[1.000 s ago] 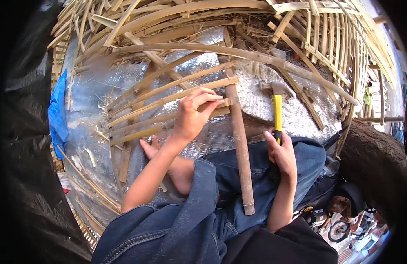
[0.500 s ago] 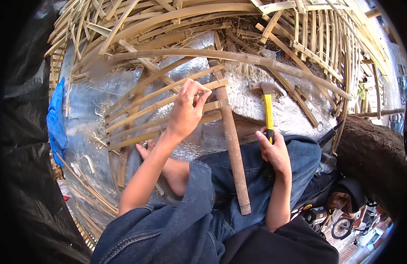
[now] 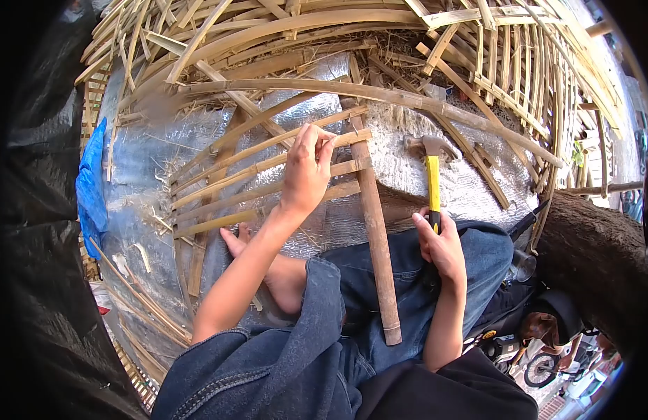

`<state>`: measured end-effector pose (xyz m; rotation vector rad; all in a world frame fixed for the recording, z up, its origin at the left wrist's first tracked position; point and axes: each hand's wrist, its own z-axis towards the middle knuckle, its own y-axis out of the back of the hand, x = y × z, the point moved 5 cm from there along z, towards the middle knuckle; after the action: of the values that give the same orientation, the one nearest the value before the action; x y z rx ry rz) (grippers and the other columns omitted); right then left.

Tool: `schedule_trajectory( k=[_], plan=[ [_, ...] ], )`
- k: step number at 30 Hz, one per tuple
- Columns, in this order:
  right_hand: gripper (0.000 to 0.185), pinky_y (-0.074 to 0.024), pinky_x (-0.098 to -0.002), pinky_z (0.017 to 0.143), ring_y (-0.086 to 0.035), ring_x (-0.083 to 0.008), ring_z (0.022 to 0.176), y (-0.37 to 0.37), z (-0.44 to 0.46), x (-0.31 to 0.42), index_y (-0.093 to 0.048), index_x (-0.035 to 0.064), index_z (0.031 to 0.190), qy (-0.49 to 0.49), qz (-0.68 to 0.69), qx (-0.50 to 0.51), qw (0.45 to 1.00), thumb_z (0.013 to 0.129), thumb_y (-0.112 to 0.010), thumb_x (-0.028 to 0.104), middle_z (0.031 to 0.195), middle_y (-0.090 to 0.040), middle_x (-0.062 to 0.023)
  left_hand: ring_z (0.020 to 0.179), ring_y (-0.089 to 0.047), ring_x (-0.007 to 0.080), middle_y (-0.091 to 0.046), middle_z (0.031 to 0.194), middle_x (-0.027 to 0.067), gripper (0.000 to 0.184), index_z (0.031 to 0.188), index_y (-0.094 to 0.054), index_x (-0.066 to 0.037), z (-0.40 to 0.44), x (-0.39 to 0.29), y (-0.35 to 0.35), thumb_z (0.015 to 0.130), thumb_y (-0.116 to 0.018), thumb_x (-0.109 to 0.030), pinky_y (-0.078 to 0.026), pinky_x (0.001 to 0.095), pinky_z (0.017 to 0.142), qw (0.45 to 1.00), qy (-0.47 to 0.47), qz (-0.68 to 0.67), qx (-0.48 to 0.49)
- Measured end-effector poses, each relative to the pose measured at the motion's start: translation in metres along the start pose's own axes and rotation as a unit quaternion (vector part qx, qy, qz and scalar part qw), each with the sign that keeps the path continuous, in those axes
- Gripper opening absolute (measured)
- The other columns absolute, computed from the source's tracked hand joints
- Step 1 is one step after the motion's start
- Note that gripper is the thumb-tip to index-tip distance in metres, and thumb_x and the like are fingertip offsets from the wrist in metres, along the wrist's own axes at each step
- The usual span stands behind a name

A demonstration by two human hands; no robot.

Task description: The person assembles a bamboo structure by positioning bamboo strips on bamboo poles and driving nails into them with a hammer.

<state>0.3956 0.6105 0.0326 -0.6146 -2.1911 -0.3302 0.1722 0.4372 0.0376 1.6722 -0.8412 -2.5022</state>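
Note:
My right hand (image 3: pixel 441 245) is wrapped round the black grip of a claw hammer (image 3: pixel 434 185). The hammer stands head-up, its yellow shaft and dark metal head showing over the pale ground. My left hand (image 3: pixel 308 166) is raised over the bamboo slats with thumb and fingers pinched together. Whatever is between those fingertips is too small to make out. Beneath it, several bamboo slats (image 3: pixel 257 168) run side by side to a thicker bamboo pole (image 3: pixel 377 245). The pole's near end rests on my jeans, and the slat ends lie across its upper part.
A long curved bamboo strip (image 3: pixel 408 98) crosses beyond the frame. Piled bamboo strips (image 3: pixel 289 31) and slatted bamboo panels (image 3: pixel 516 63) fill the far side. Blue plastic (image 3: pixel 92 185) lies at the left. A thick trunk (image 3: pixel 593 241) and a motorbike wheel (image 3: pixel 541 369) are at the right.
The whole view has shifted slightly, with the slats and hammer appearing a little further right. My left hand stays pinched near the slat ends, and my right hand keeps hold of the hammer.

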Motion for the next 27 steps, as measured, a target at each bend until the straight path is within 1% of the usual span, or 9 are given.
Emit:
schedule_trajectory(
  k=[4,6,7,8,11,14,17,21,27],
  plan=[
    [0.019,-0.0278,-0.0203,0.038,-0.036,-0.0018,0.043,-0.001,-0.002,0.003,-0.057,0.0076,0.101,0.000,-0.012,-0.003,1.000,0.097,-0.069,0.022,0.058,-0.044,0.0076,0.061,-0.056,0.0146,-0.056,0.084,0.0065,0.007,0.092,-0.063,0.001,-0.004,-0.004,-0.003,0.092,-0.069,-0.001,-0.046,0.0285,0.059,1.000,-0.016,0.020,0.013],
    [0.020,-0.0268,-0.0202,0.038,-0.035,-0.0022,0.043,-0.002,-0.002,0.003,-0.056,0.0083,0.104,-0.004,-0.024,-0.009,1.000,0.098,-0.068,0.023,0.059,-0.042,0.0073,0.068,-0.060,0.0147,-0.059,0.087,0.0067,0.007,0.091,-0.069,0.000,-0.006,-0.007,-0.002,0.087,-0.075,-0.003,-0.048,0.0278,0.062,0.999,-0.016,-0.015,-0.025],
    [0.019,-0.0278,-0.0204,0.037,-0.036,-0.0022,0.042,-0.001,-0.002,0.002,-0.057,0.0074,0.101,-0.001,-0.019,-0.011,1.000,0.097,-0.069,0.022,0.058,-0.043,0.0074,0.078,-0.063,0.0172,-0.060,0.090,0.0070,0.011,0.092,-0.074,-0.003,-0.009,-0.007,-0.001,0.083,-0.080,-0.005,-0.051,0.0294,0.068,1.000,0.016,0.003,-0.003],
    [0.019,-0.0288,-0.0207,0.037,-0.038,-0.0022,0.041,-0.001,-0.001,0.002,-0.058,0.0065,0.098,0.003,-0.012,-0.014,1.000,0.097,-0.070,0.022,0.057,-0.044,0.0074,0.085,-0.064,0.0200,-0.061,0.091,0.0068,0.013,0.093,-0.076,-0.003,-0.008,-0.014,0.004,0.081,-0.081,-0.006,-0.052,0.0319,0.073,0.996,-0.068,0.054,-0.032],
    [0.020,-0.0289,-0.0205,0.037,-0.037,-0.0025,0.040,-0.002,0.000,0.001,-0.058,0.0065,0.098,0.006,-0.013,-0.011,1.000,0.097,-0.069,0.022,0.056,-0.044,0.0071,0.087,-0.064,0.0219,-0.066,0.092,0.0078,0.016,0.094,-0.077,-0.004,-0.006,-0.016,0.008,0.079,-0.081,-0.005,-0.052,0.0332,0.075,0.994,-0.103,0.032,-0.025],
    [0.020,-0.0293,-0.0208,0.037,-0.038,-0.0025,0.041,-0.001,-0.001,0.003,-0.058,0.0062,0.097,0.008,-0.016,-0.006,1.000,0.097,-0.069,0.023,0.056,-0.045,0.0071,0.086,-0.064,0.0165,-0.074,0.092,0.0075,0.017,0.096,-0.078,-0.004,-0.005,-0.016,0.005,0.080,-0.081,-0.003,-0.050,0.0297,0.073,0.997,-0.061,-0.040,-0.027],
    [0.020,-0.0287,-0.0209,0.037,-0.038,-0.0020,0.042,0.000,-0.002,0.004,-0.057,0.0071,0.096,0.001,-0.005,-0.003,1.000,0.097,-0.070,0.023,0.058,-0.045,0.0081,0.082,-0.060,0.0114,-0.073,0.095,0.0052,0.017,0.099,-0.078,-0.003,-0.007,-0.018,0.000,0.082,-0.079,-0.001,-0.048,0.0264,0.070,0.996,-0.031,-0.078,-0.034],
    [0.020,-0.0283,-0.0210,0.038,-0.037,-0.0015,0.042,-0.001,-0.001,0.003,-0.057,0.0078,0.095,0.011,-0.011,-0.006,1.000,0.097,-0.070,0.022,0.057,-0.044,0.0090,0.080,-0.056,0.0094,-0.068,0.102,0.0045,0.017,0.102,-0.077,-0.003,-0.011,-0.017,-0.002,0.085,-0.076,0.000,-0.046,0.0235,0.071,0.995,-0.013,-0.101,0.016],
    [0.021,-0.0278,-0.0214,0.040,-0.037,-0.0014,0.043,0.002,0.002,-0.003,-0.058,0.0076,0.095,0.015,-0.017,0.003,1.000,0.097,-0.070,0.024,0.058,-0.044,0.0091,0.082,-0.058,0.0087,-0.070,0.101,0.0050,0.016,0.103,-0.076,-0.002,-0.007,-0.016,-0.004,0.087,-0.075,0.000,-0.047,0.0229,0.072,0.993,-0.027,-0.111,0.012]
  ],
)
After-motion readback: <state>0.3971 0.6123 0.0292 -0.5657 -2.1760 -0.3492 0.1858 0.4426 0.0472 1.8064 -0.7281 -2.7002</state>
